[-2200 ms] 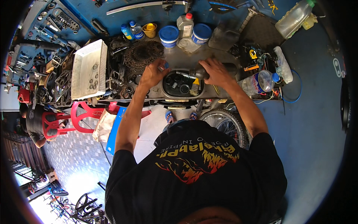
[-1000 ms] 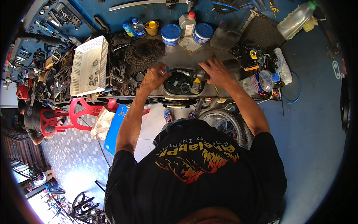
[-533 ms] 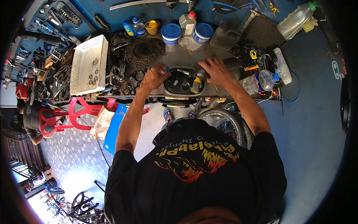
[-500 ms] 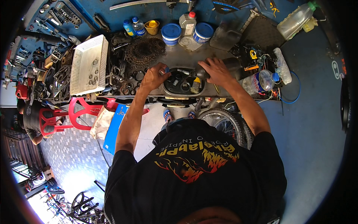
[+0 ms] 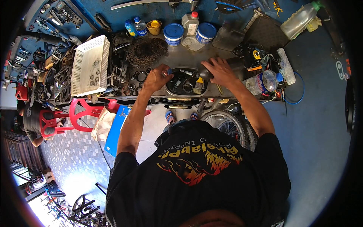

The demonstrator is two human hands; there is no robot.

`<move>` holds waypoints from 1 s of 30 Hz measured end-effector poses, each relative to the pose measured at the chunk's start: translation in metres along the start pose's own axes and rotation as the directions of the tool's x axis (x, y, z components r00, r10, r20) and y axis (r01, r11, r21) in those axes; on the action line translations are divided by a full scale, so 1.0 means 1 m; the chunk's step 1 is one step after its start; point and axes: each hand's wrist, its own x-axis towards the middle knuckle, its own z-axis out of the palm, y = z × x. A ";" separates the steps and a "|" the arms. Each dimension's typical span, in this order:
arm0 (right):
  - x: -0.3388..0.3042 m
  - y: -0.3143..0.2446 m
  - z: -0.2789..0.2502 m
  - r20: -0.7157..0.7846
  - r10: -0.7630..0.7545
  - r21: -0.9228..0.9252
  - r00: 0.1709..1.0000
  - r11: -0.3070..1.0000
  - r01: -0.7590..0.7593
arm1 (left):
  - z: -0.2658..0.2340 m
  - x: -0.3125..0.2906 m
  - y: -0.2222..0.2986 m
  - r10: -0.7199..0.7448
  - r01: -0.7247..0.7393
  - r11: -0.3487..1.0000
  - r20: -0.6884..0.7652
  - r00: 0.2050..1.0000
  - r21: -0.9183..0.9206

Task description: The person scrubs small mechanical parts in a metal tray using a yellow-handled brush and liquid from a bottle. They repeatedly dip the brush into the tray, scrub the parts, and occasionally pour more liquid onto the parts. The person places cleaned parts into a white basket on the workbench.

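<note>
My right hand [image 5: 220, 72] is wrapped round a dark bottle [image 5: 237, 66], tilted on its side with its neck over the right end of an oval tray [image 5: 185, 95]. At the tray's left end, my left hand [image 5: 157, 79] has its fingers closed on a small blue cap [image 5: 169, 71]. Inside the dark tray lie a paintbrush [image 5: 198, 86] with a yellow handle part, a metal ring [image 5: 188, 87] and several small parts. Whether liquid leaves the bottle is too small to tell.
A white perforated basket [image 5: 89, 66] with several rings stands left. Rusty sprockets [image 5: 146, 52] lie behind my left hand. Blue-lidded tubs [image 5: 174, 34], a grey bottle [image 5: 190, 24] and a yellow cup [image 5: 154, 27] line the back. A clear plastic bottle [image 5: 264, 82] lies right, near wires.
</note>
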 end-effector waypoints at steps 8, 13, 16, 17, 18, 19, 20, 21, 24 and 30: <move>0.000 0.000 -0.004 0.014 0.003 0.008 1.000 1.000 -0.003 | -0.001 -0.001 0.005 -0.019 0.019 0.999 0.007 1.000 0.026; 0.001 0.003 -0.004 0.009 -0.001 0.007 1.000 1.000 0.001 | 0.001 0.001 0.003 -0.002 0.002 0.999 0.005 1.000 0.033; 0.002 0.004 -0.002 0.011 -0.003 -0.003 1.000 1.000 0.003 | 0.001 0.002 0.002 0.011 -0.011 0.999 0.003 1.000 0.035; 0.002 0.005 -0.002 0.011 -0.003 0.001 1.000 1.000 0.003 | 0.001 0.002 0.002 0.011 -0.011 0.999 0.003 1.000 0.035; 0.003 0.005 -0.001 0.007 -0.004 0.002 1.000 1.000 0.004 | 0.001 0.002 0.002 0.001 -0.002 1.000 0.008 1.000 0.032; 0.003 0.005 -0.001 0.003 -0.004 0.003 1.000 1.000 0.004 | 0.001 0.002 0.003 0.001 -0.002 0.999 0.006 1.000 0.036; 0.003 0.005 -0.001 0.000 -0.004 -0.001 1.000 1.000 0.004 | 0.001 0.003 0.003 -0.008 0.007 0.999 0.008 1.000 0.038; 0.003 0.005 -0.001 -0.003 -0.003 -0.004 1.000 1.000 0.003 | 0.001 0.003 0.003 -0.018 0.017 0.999 0.011 1.000 0.037; 0.004 0.006 -0.001 0.006 0.000 0.006 1.000 1.000 0.000 | 0.002 0.004 0.002 -0.031 0.030 0.999 0.023 0.999 0.030; 0.005 0.008 0.000 -0.001 -0.001 0.007 1.000 1.000 0.001 | 0.005 0.007 -0.002 -0.044 0.043 0.998 0.028 0.999 0.042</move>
